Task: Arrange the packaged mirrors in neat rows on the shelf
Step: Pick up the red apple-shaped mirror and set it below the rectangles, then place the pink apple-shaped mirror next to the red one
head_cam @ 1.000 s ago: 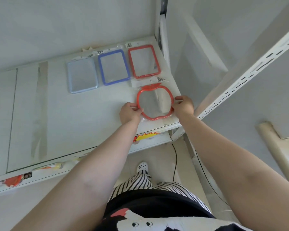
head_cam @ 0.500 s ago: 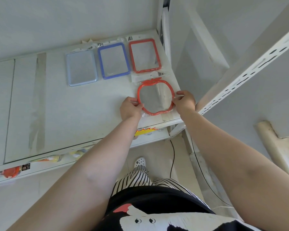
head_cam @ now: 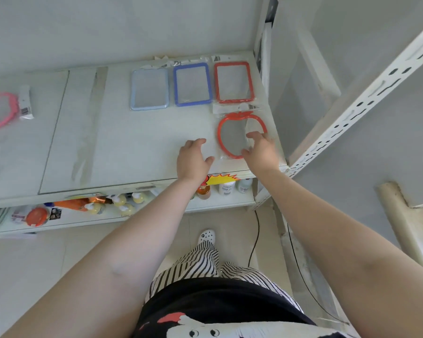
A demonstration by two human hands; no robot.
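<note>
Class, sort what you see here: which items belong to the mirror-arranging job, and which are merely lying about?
Belongs to the job:
light blue mirror
dark blue mirror
red rectangular mirror
red apple-shaped mirror
pink mirror
shelf

Just lying about:
bottles on the lower shelf
black cable

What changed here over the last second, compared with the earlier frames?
Both hands let go of the apple-shaped red mirror. The left hand moved off to the left, open above the shelf; the right hand hovers open over the mirror's right edge. The three rectangular mirrors stayed put.
</note>
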